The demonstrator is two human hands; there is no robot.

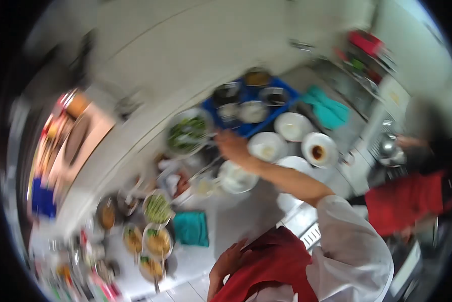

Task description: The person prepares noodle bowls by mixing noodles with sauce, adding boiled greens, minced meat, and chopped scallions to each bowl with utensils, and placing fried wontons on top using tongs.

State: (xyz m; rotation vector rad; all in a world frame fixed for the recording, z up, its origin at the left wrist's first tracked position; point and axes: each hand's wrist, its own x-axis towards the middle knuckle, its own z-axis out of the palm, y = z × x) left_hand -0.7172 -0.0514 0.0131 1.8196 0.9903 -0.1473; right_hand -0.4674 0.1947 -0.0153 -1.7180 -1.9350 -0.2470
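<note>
My right hand (231,146) reaches across the counter to the near rim of a large bowl of green leaves (186,133). Its fingers are closed and blurred; a pale utensil seems to lie among the leaves by them, but what they hold is unclear. Under that forearm is a white bowl with pale contents (237,176). My left hand (229,259) rests low by the red apron (274,259) at the counter's edge, fingers spread, nothing seen in it. A folded teal cloth (191,229) lies on the counter beyond it.
A blue tray (292,94) holds several containers. White bowls, one with dark sauce (317,152), stand beside it. Another teal cloth (326,107) lies behind. Bowls of noodles (158,241) and chopped greens (157,208) are at lower left. A person in a red apron (404,201) works at right.
</note>
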